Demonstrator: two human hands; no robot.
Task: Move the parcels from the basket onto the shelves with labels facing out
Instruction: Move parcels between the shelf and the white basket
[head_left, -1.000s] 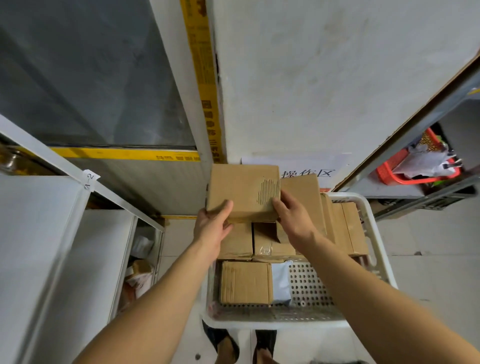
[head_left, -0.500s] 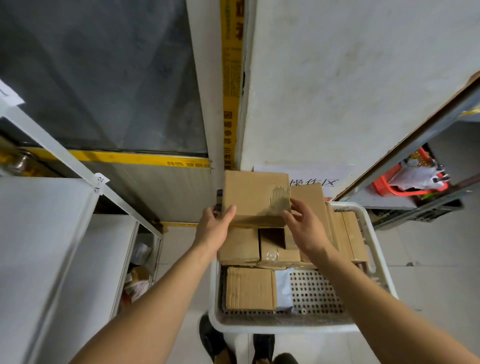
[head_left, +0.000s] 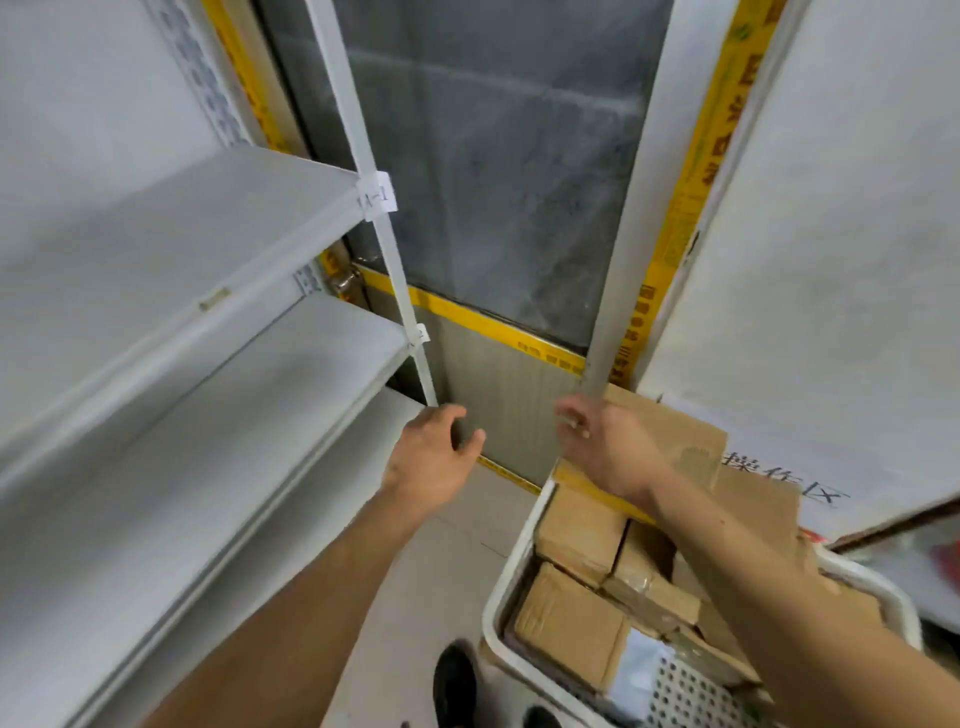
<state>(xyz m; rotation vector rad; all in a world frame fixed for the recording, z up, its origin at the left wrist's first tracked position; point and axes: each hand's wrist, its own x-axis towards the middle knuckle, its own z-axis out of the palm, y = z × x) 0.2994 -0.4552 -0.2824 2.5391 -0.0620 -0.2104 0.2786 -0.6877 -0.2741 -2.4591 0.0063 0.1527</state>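
Observation:
My right hand (head_left: 608, 454) grips a flat brown cardboard parcel (head_left: 688, 441) by its left edge, above the far end of the white plastic basket (head_left: 511, 561). No label shows on the parcel's upper face. My left hand (head_left: 434, 457) hovers apart from it to the left, fingers loosely curled and holding nothing, near the shelf's corner post. Several more brown parcels (head_left: 571, 623) lie packed in the basket under my right forearm. The white metal shelves (head_left: 218, 395) stand at the left, with bare boards.
A paper tag reading A-1 (head_left: 376, 198) is stuck on the shelf post, with a second tag (head_left: 420, 334) lower down. A glass door with yellow tape (head_left: 498, 332) is straight ahead. A white wall sign (head_left: 779, 480) sits behind the basket. My shoe (head_left: 454, 680) stands by the basket.
The view has swung left toward the shelves. My left hand has let go of the parcel and moved left. My right hand alone now holds it.

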